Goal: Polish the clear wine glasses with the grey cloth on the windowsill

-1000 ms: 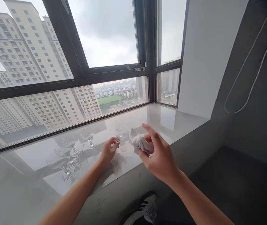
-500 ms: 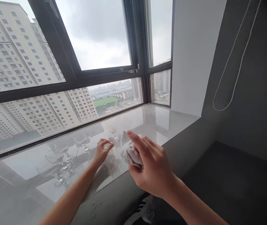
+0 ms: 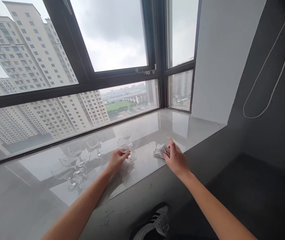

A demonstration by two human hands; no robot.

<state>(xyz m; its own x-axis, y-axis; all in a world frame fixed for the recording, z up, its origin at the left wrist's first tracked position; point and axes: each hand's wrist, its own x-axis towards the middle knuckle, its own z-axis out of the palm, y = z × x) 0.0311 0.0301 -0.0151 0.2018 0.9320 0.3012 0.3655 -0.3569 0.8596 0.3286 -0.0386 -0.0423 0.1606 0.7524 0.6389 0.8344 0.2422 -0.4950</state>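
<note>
Our left hand [image 3: 116, 161] pinches nearer glass [image 3: 122, 143] low, thumb and fingertips nearly meeting, over windowsill [image 3: 197, 128]; whether foot touches, we cannot tell. Our right hand [image 3: 179, 162], half-curled, index raised, holds bunched cloth [image 3: 161, 150] near windowsill's edge. Glass likely light, stiff, slippery, fragile: we judge stem best hold. Cloth likely soft, grippable anywhere.

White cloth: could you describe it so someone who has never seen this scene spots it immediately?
Start at the large dark-framed window and drop to the glossy pale sill below it. Near the sill's front edge, the person's right hand grips the crumpled white cloth. Unlike the clear stemmed glasses to its left, it is opaque fabric.
</note>
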